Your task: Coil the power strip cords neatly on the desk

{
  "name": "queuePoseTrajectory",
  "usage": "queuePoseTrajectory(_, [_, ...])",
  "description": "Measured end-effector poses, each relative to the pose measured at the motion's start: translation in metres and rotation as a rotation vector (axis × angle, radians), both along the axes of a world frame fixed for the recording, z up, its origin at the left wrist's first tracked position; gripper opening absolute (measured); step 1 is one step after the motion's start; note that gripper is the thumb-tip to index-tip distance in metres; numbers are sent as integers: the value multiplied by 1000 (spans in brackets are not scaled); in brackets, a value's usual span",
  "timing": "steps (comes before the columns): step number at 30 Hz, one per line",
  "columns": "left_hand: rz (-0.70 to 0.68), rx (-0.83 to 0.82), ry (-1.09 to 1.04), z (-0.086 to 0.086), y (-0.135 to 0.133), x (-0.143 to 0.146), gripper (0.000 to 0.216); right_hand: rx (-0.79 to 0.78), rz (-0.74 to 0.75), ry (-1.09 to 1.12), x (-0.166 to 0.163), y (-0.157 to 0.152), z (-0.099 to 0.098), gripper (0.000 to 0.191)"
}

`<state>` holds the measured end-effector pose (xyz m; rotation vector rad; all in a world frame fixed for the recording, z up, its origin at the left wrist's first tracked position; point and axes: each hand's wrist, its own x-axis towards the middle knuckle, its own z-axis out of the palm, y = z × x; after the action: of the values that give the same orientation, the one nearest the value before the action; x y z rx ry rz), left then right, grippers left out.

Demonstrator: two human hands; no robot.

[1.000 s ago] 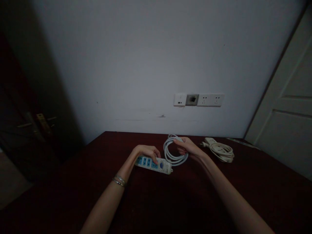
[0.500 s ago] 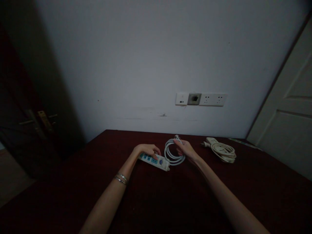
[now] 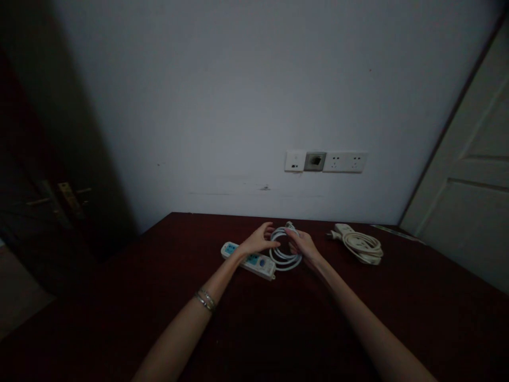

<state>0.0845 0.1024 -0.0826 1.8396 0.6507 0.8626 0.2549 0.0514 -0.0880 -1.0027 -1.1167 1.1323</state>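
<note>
A white power strip [image 3: 258, 267] with blue sockets lies at a slant on the dark red table. From its right end runs a white cord [image 3: 284, 261], wound into several loops, its plug [image 3: 290, 225] at the top of the coil. My right hand [image 3: 303, 245] is closed around the right side of the loops. At the coil's left side is my left hand [image 3: 258, 240], thumb and fingers apart around the loops' edge; whether it touches the cord I cannot tell. Its wrist passes over the strip and hides part of the sockets.
To the right, a second power strip [image 3: 345, 229] lies with its cream cord [image 3: 363, 245] coiled on top. Wall sockets [image 3: 344, 162] are set above the table [image 3: 254, 329]. A flat strip-like thing [image 3: 397, 233] lies at the far right edge. Doors stand at both sides.
My left hand has let go of the power strip and moved right to the coil, with its fingers opened. My right hand still grips the loops in nearly the same spot.
</note>
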Motion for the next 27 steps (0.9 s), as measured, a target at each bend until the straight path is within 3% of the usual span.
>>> queuePoseTrajectory(5, [203, 86, 19, -14, -9, 21, 25, 71, -61, -49, -1, 1, -2, 41])
queuePoseTrajectory(7, [247, 68, 27, -14, -11, 21, 26, 91, -87, -69, -2, 2, -3, 42])
queuePoseTrajectory(12, [172, -47, -43, -9, -19, 26, 27, 78, -95, -95, -3, 3, -3, 42])
queuePoseTrajectory(21, [263, -351, -102, -5, -29, 37, 11, 37, -62, -43, -12, 1, -1, 38])
queuePoseTrajectory(27, [212, -340, -14, -3, -26, 28, 8, 28, -79, -11, -15, 4, -3, 63])
